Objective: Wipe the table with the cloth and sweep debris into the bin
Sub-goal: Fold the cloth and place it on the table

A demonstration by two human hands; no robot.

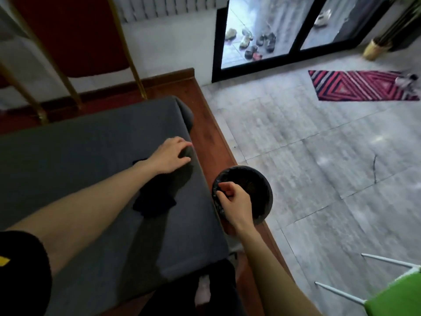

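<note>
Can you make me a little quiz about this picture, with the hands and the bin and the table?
1. True or false: the right hand has a grip on the rim of the bin.
2. Where is the left hand? A) on the floor B) on the grey table, near its right edge C) inside the bin
3. Fill in: the dark cloth lies on the table, partly under the left ____.

Key
1. True. The fingers pinch the bin's near rim, beside the table's edge.
2. B. Its fingers are curled down on the tabletop.
3. Forearm. Whether the hand grips the cloth cannot be told.
</note>
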